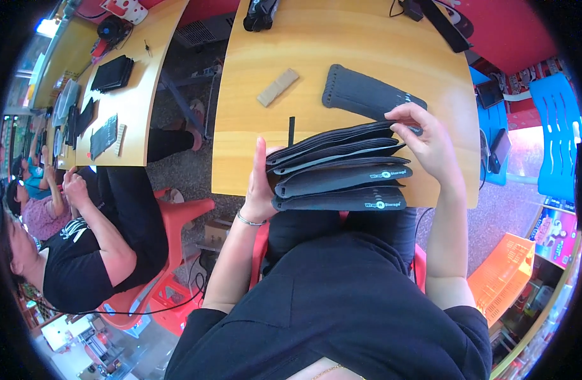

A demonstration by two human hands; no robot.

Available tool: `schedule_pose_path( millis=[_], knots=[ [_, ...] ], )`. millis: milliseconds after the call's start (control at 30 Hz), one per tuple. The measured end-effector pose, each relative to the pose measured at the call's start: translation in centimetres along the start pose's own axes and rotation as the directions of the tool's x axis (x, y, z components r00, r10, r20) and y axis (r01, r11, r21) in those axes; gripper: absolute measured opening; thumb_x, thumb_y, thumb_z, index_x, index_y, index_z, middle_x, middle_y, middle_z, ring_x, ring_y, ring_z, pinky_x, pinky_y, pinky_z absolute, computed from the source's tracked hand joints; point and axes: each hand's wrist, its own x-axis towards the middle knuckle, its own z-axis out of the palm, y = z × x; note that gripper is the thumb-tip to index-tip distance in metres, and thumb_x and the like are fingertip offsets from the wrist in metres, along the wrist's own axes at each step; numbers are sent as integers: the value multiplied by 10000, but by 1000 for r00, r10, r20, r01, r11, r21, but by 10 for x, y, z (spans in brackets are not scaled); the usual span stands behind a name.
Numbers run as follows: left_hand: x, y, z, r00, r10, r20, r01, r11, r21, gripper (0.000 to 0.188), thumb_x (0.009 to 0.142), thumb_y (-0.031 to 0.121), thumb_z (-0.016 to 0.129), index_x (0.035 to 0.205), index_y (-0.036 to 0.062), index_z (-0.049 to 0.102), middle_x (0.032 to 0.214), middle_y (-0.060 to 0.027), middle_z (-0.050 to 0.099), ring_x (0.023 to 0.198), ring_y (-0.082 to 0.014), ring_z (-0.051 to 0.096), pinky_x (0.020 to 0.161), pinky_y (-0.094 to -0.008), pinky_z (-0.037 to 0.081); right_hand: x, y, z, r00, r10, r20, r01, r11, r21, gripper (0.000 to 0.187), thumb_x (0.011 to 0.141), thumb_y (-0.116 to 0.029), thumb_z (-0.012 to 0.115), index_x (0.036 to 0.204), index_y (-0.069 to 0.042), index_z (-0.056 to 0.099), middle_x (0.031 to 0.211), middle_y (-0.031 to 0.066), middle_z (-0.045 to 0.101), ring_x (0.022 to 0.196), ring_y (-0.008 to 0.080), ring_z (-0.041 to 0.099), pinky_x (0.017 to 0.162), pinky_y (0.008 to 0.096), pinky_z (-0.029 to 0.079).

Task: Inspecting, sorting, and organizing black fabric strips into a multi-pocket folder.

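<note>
Near the table's front edge is a fanned stack of flat black fabric strips, several of them with white print near their right ends. My left hand supports the left end of the stack, its fingers upright along the side and the thumb hidden. At the far right corner, my right hand pinches the end of the rearmost strips between thumb and fingers. Just beyond the stack lies another dark flat strip with small holes along its left end. A thin black band pokes out behind the stack.
A tan block lies on the wooden table. A black item sits at its far edge. To the left, a seated co-worker is beside another table holding black pieces. An orange crate stands at right.
</note>
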Motion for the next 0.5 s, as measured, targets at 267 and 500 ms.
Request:
schedule_pose_path(
  millis=[267,500],
  knots=[
    [-7,-11,-2,989,-147,9,147,984,-100,1167,674,57,844,1523,66,43,1242,-211,538,1083,-302,595,916,-381,477,10,-3,-4,984,-96,150,105,993,-52,134,809,84,560,864,2,650,963,108,670,921,210,640,813,295,493],
    [-22,-26,-5,939,-342,29,335,892,-302,1156,674,61,849,1522,62,64,1258,-213,524,1092,-293,587,921,-373,477,12,-8,2,971,-194,143,212,969,-129,149,774,57,556,865,-2,657,920,113,668,868,255,650,771,325,509]
  ],
)
